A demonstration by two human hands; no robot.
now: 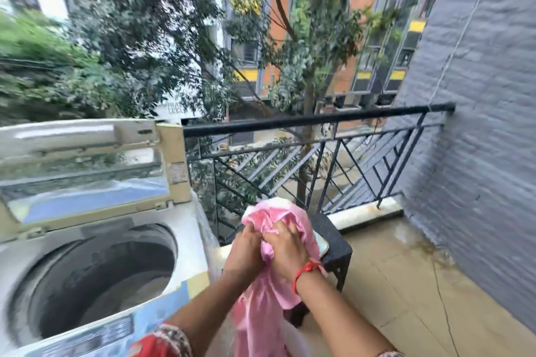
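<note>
A balcony with a black railing (319,118) and, at the left, an open-lidded washing machine (187,226) whose front labels are too blurred to read. Near centre, the left hand (243,252) and right hand (287,252) both clench a bunched pink cloth (261,310), fingers curled tight, just right of the machine.

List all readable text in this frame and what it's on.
"PRA" above "LEEL": partial letters, as far as they can be made out, on the white wall in the background; the rest is hidden.
Washer control panel: printed labels, too blurred to read.
Sticker on the open lid: too blurred to read.
Pink cloth: no print visible.
</note>
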